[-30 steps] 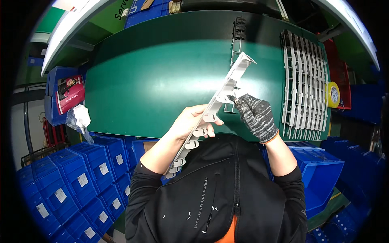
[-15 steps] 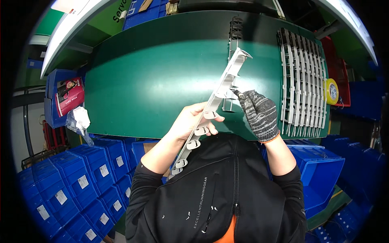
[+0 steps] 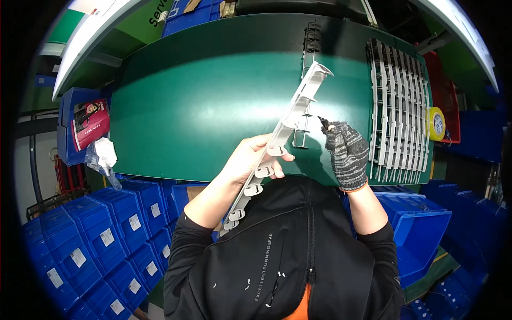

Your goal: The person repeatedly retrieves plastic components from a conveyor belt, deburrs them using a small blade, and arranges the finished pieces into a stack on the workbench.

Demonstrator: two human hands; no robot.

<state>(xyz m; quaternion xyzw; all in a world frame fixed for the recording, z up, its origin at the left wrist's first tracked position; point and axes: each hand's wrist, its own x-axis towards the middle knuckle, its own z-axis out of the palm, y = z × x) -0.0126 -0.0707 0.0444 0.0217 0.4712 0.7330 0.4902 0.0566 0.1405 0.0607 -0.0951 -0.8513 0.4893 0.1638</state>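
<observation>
Bare and wrapped round its middle, my left hand (image 3: 248,159) holds a long pale grey plastic strip (image 3: 288,124) with curved tabs along its length. The strip slants from near my jacket up over the table. My right hand (image 3: 346,152), in a dark grey striped knit glove, is closed on a small dark tool with a pointed tip (image 3: 322,121); its exact kind I cannot make out. The tip is apart from the strip, just to its right. Beneath and beyond the held strip, another strip (image 3: 305,140) with dark tabs at its far end lies on the table, partly covered.
The green table (image 3: 186,106) carries a row of several similar strips (image 3: 400,112) at the right. Beside them is a yellow tape roll (image 3: 437,124). A blue box with a red package (image 3: 92,125) stands at the left edge. Blue crates (image 3: 101,234) are stacked lower left; an open blue bin (image 3: 421,234) sits lower right.
My right hand has drawn back to the right with the dark tool, away from the strip. My left hand and the strip have hardly moved.
</observation>
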